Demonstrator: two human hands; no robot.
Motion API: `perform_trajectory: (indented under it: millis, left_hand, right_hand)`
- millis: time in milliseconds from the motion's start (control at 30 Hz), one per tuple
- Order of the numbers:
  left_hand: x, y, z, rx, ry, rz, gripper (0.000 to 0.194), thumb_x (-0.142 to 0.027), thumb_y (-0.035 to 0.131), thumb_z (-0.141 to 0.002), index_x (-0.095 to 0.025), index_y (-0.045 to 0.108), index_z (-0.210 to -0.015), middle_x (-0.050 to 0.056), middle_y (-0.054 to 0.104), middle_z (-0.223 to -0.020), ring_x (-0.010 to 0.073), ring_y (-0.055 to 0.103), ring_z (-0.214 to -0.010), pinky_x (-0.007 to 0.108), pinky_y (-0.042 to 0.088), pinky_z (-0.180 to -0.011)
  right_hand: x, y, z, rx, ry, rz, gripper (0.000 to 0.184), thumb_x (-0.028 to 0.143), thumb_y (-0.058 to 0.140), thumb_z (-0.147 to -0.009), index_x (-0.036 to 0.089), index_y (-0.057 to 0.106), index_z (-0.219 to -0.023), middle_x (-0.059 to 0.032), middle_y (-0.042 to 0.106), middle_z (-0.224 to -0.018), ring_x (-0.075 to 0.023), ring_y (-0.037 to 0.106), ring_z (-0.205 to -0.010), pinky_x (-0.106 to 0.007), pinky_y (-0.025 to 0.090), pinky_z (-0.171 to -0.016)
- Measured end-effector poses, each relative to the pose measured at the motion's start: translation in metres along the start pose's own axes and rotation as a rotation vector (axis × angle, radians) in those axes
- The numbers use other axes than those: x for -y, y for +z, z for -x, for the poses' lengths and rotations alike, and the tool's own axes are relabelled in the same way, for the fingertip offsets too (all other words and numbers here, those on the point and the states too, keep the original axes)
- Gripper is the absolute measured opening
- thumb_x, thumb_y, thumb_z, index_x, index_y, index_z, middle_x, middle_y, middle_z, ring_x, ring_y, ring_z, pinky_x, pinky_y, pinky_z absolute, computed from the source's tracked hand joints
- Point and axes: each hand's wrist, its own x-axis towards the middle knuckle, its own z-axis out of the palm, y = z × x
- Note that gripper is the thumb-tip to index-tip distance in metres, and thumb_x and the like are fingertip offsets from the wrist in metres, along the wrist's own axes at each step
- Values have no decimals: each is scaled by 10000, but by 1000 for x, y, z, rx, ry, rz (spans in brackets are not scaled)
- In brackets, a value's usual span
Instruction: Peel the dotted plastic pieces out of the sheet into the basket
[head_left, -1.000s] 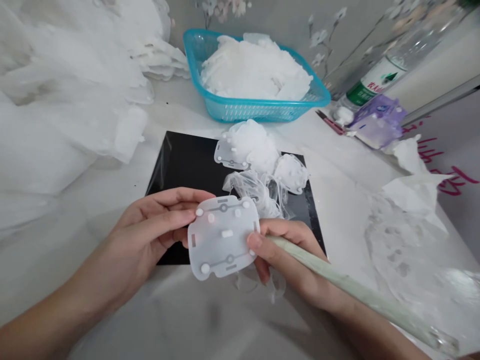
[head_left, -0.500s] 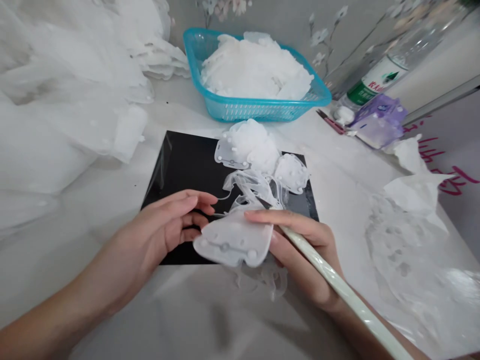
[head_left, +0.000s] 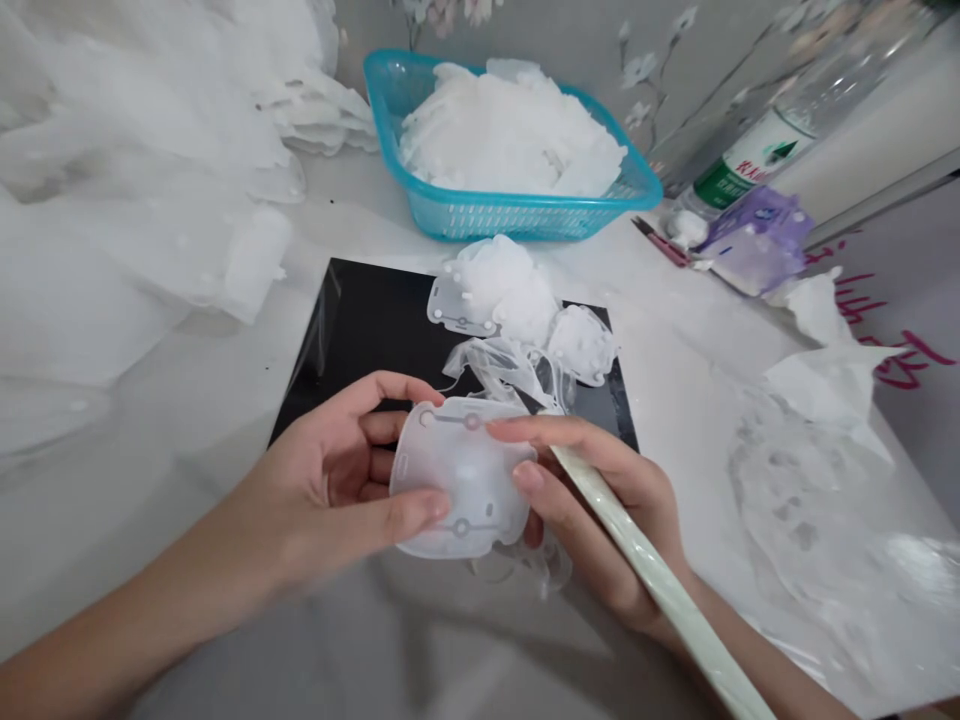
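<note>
Grip, left hand (head_left: pixel 322 490) and right hand (head_left: pixel 600 510), on flatter silicone-looking piece (head_left: pixel 461 480)

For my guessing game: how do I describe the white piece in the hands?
Find the black sheet below the blue basket. At its near edge, the left hand and right hand hold a cloudy white plastic piece. Only this one is held up; others lie heaped.
</note>
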Motion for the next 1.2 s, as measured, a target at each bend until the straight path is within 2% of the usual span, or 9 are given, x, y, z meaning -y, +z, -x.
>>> perform_trajectory:
  millis: [100,200,367,467,567,800,867,967,1200]
  left_hand:
    - [1,6,4,-33,8,-86,606,-200,741,-593,-289,479,-1132,-14,677,-850,139,641,-628,188,490,-527]
    - [-1,9,8,-75,30,-147,687,-211,730,-599,-316,465,-1225,-11,690,-895,136,650,-663,191,494,-580]
    - [-2,9,9,-55,40,-185,446,-195,725,-603,-274,626,-1031,-8,707,-812,161,654,-719,197,499,-632]
    - [-1,9,8,-22,41,-187,366,-176,722,-600,-241,643,-952,-17,680,-696,157,640,-657,192,494,-595]
    - [-1,8,7,-23,53,-170,322,-153,716,-606,-221,638,-911,-13,673,-702,142,626,-634,179,486,-572]
    - [2,2,4,65,23,-122,270,-166,721,-616,-214,636,-868,12,657,-805,153,621,-703,193,504,-602]
    - [2,2,3,50,21,-71,251,-174,712,-630,-217,632,-864,7,649,-779,150,612,-692,190,492,-585]
    - [2,2,2,11,15,-38,211,-188,693,-659,-225,638,-858,-2,645,-737,142,603,-671,176,465,-563]
    - [3,-9,-2,136,26,-62,162,-220,612,-747,-234,653,-903,2,645,-826,131,584,-731,165,456,-614]
  right_hand:
    - [-1,1,0,0,-2,17,219,294,576,-837,251,648,-1039,-30,644,-761,-82,475,-449,-230,401,-410]
    - [-2,-1,-1,2,-3,48,329,288,573,-839,250,599,-1165,4,579,-619,-92,469,-446,-231,393,-412]
    - [-4,-1,-2,-11,-10,56,489,271,576,-835,263,475,-1313,41,516,-556,-92,457,-434,-233,392,-419]
    - [-3,-1,-3,-2,30,42,434,286,587,-827,257,534,-1257,29,539,-559,-95,461,-437,-229,377,-403]
    - [-1,-1,-4,5,64,26,374,299,595,-822,257,587,-1193,18,552,-549,-102,470,-438,-230,373,-397]
    - [-2,-2,-4,28,78,-30,382,291,598,-816,244,584,-1195,-17,650,-698,-94,478,-453,-224,401,-399]
    - [-2,-3,-4,33,91,-49,395,292,597,-815,242,574,-1206,-25,664,-750,-91,487,-468,-224,421,-417]
    - [-2,-4,-4,40,96,-65,405,284,592,-816,239,565,-1218,-25,660,-752,-97,504,-486,-231,437,-442]
    - [-3,-3,-5,45,102,-164,357,215,526,-845,223,587,-1196,-11,640,-671,-121,552,-530,-277,499,-544]
